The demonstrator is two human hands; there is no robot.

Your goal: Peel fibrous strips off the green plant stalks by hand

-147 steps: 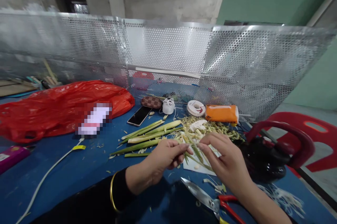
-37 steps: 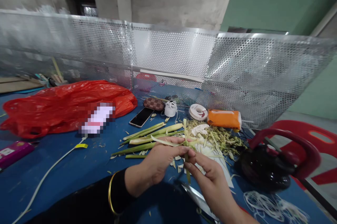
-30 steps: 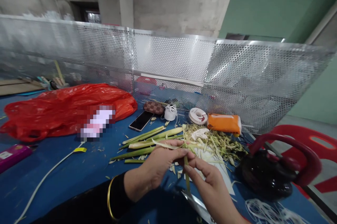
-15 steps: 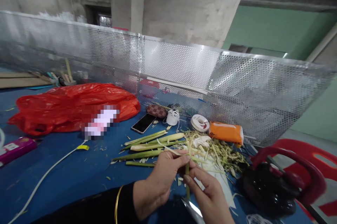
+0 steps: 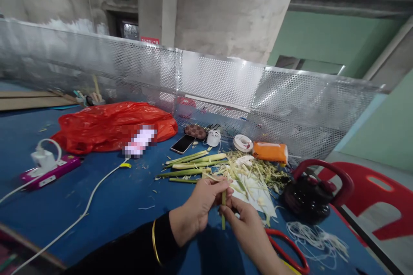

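Left of the black kettle point(image 5: 306, 199), my feed shows the left hand point(image 5: 204, 202) and right hand point(image 5: 245, 220) together, both pinching a green leaf strip point(image 5: 223, 199) — a folding step, I'd judge. The next move seems to call for steady finger pressure.

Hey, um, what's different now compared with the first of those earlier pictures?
The left hand and right hand were slightly apart; they've come together, the right moving toward the left. Both now pinch a green strip hanging downward. The view shifted too, bringing the purple power strip further in. The kettle, stalks and dark phone look unmoved on the table.
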